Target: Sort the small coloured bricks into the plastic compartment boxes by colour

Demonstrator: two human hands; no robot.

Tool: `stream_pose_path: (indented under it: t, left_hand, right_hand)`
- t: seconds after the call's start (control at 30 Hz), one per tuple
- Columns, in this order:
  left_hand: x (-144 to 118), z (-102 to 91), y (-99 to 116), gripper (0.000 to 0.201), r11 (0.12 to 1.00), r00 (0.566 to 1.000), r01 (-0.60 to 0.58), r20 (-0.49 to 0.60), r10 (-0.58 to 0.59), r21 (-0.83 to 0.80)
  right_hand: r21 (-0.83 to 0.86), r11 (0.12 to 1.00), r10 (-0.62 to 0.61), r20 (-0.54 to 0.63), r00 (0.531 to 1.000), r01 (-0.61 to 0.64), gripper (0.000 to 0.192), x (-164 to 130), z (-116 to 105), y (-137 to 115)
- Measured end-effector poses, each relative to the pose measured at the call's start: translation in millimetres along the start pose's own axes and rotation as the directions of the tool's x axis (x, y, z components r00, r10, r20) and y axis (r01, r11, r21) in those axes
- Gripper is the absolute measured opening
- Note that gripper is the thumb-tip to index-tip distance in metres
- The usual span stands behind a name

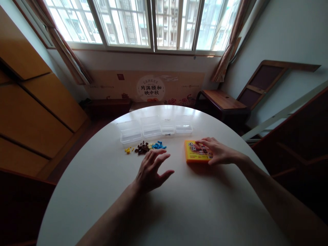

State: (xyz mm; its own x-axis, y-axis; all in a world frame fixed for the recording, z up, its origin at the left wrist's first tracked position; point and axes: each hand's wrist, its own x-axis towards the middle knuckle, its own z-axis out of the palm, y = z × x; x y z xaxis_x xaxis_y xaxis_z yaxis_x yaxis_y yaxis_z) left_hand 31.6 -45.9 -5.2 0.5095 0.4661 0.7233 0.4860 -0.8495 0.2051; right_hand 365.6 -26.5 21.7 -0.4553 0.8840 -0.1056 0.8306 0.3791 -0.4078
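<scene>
Forearms (110,210): stretched over the near part of the white table (87,191).
Left hand (150,172): spread loosely, just near of small coloured pieces (142,149).
Right hand (220,150): apart from left, clamped across yellow box (191,155), right of pieces.
Clear containers (151,126): lined up, far.

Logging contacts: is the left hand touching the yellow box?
No, the left hand is open and apart from the yellow box, which the right hand touches.

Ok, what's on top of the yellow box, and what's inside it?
The right hand is over the right part of the yellow box, hiding some of its printed top. The inside can't be seen; the top covers it.
</scene>
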Motion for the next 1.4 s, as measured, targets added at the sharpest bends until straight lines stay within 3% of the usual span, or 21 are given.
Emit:
stream_pose_path:
  t: [0.23,0.33,0.47,0.6,0.73,0.87,1.13,1.33,1.4]
  left_hand:
    - [1.4,5.2,2.5,0.093,0.994,0.962,0.089,0.265,-0.069,-0.063]
    - [0.4,6.8,3.1,0.089,0.992,0.950,0.097,0.304,-0.068,-0.079]
    - [-1.6,9.0,3.2,0.087,0.987,0.947,0.149,0.296,-0.124,-0.065]
    - [-4.2,11.8,0.9,0.104,0.971,0.940,0.229,0.274,-0.204,-0.064]
    - [-4.2,11.1,-1.0,0.100,0.973,0.932,0.226,0.302,-0.201,-0.050]
    - [-4.5,9.7,-2.9,0.088,0.972,0.921,0.226,0.337,-0.196,-0.055]
    - [-3.3,9.4,-4.7,0.072,0.950,0.904,0.279,0.370,-0.213,-0.136]
    - [2.4,7.2,0.3,0.065,0.925,0.955,0.273,0.189,-0.228,-0.264]
    - [5.3,5.1,1.6,0.065,0.927,0.966,0.256,0.116,-0.232,-0.274]
  right_hand:
    - [0.174,0.972,-0.168,0.053,0.984,0.156,0.088,5.0,9.8,-43.3]
    - [0.221,0.960,-0.198,0.097,0.975,0.172,0.077,11.8,2.6,-56.6]
    - [0.353,0.915,-0.217,0.024,0.976,0.194,0.048,16.8,-12.3,-62.7]
    - [0.545,0.830,-0.034,-0.159,0.987,0.117,0.037,22.9,-12.7,-56.0]
    - [0.719,0.677,0.162,-0.353,0.922,0.156,0.037,37.0,-3.4,-45.1]
    - [0.833,0.503,0.314,-0.425,0.849,0.231,0.042,53.5,-1.5,-38.2]
    - [0.965,0.159,0.447,-0.259,0.856,0.209,0.032,86.8,8.8,-35.0]
    - [0.979,-0.015,0.576,-0.158,0.802,0.204,0.011,94.7,19.5,-48.8]
    - [0.978,-0.073,0.580,-0.120,0.806,0.198,0.009,93.3,24.3,-56.5]
